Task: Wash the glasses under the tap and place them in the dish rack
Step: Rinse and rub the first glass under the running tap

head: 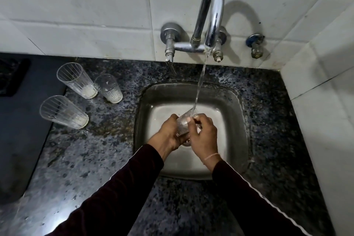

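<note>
Dark sleeves (122,189) rise from the bottom edge of the frame toward the sink (237,105) at centre. At far left a dark mat (23,120) covers the counter (86,159), a speckled dark stone. Three glasses stand on the counter in the left-centre of the frame: a tall ribbed glass (76,80) at the back, a patterned glass (108,88) just right of it, and a front glass (64,111) nearer the lower left. All three show a whitish residue at the bottom.

Over the sink basin, the left hand (168,134) curls its fingers around the lower part of a held glass (184,123), gripping it from the left. The right hand (204,134) pinches the same glass at its rim, thumb (190,123) laid on the near side, fingers curled over the far side. A thin band (211,156) circles the right wrist.

Above, at top centre, a chrome tap (212,11) arches out from the white tiled wall (76,5), and its stream (201,80) falls into the mouth of the held glass. To the right of the tap a small valve (256,46) sits on the wall. No writing or brand mark can be read anywhere.
</note>
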